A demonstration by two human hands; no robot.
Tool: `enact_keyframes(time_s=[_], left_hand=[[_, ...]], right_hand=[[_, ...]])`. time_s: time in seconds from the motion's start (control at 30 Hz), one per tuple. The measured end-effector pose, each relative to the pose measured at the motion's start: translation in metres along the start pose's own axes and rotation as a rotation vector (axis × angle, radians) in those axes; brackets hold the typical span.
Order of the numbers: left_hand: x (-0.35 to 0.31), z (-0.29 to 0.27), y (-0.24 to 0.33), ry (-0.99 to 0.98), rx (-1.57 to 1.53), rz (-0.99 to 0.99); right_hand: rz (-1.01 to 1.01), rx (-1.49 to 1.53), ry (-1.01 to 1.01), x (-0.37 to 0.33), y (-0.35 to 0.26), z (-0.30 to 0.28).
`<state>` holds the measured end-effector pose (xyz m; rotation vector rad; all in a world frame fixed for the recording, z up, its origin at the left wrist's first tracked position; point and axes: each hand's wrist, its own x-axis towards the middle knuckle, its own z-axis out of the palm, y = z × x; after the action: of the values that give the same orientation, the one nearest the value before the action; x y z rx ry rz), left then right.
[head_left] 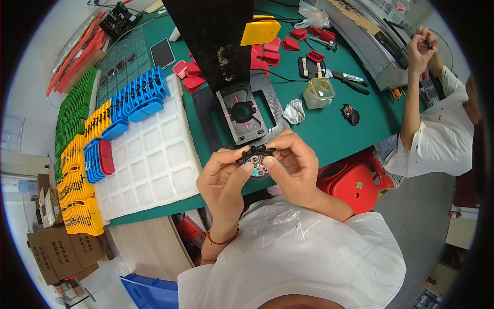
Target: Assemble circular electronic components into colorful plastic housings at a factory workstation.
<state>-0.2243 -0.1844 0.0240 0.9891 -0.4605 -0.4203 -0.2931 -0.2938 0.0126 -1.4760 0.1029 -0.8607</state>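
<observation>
Between my two hands, in front of my chest, is a round black watch case (259,162) with metallic and greenish parts showing on its face. My left hand (222,179) pinches its left side, the thumb lying on the face. On the opposite side my right hand (297,166) grips the rim, its thumb pressed on the face too. Just beyond my hands stands a black metal fixture (252,135) with a round dark recess, crossed by red light lines. A similar round black watch part (350,114) lies on the green mat to the right.
A tall black column (208,46) with a yellow piece (261,32) rises behind the fixture. Leftward are a white gridded tray (146,170) and rows of blue holders (136,95). Rightward are a small tub (319,93), pliers (352,85) and another person's hands (421,50).
</observation>
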Motion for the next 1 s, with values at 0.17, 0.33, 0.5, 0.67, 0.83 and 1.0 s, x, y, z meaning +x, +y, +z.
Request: enact_keyframes(time_s=[0.17,0.33,0.5,0.67,0.83,1.0], left_hand=[[0.0008,-0.0002,-0.0026,0.041,-0.01,-0.044],[0.0007,-0.0008,-0.0036,0.06,0.001,-0.049],[0.0013,-0.0013,-0.0043,0.059,-0.01,-0.051],[0.0006,-0.0022,-0.0043,0.049,0.022,-0.018],[0.0014,-0.0005,-0.0024,0.043,0.019,-0.009],[0.0011,-0.0002,-0.0023,0.055,0.033,-0.017]], right_hand=[[0.027,0.033,0.016,-0.0011,0.0055,-0.0001],[0.041,0.056,0.013,-0.0004,0.007,0.0003],[0.04,0.063,0.014,-0.0001,0.0076,0.0],[0.024,0.032,0.004,0.0006,0.0053,-0.0006],[0.037,0.053,0.013,0.0004,0.0051,0.0],[0.046,0.074,0.02,0.0005,0.0045,0.0003]])
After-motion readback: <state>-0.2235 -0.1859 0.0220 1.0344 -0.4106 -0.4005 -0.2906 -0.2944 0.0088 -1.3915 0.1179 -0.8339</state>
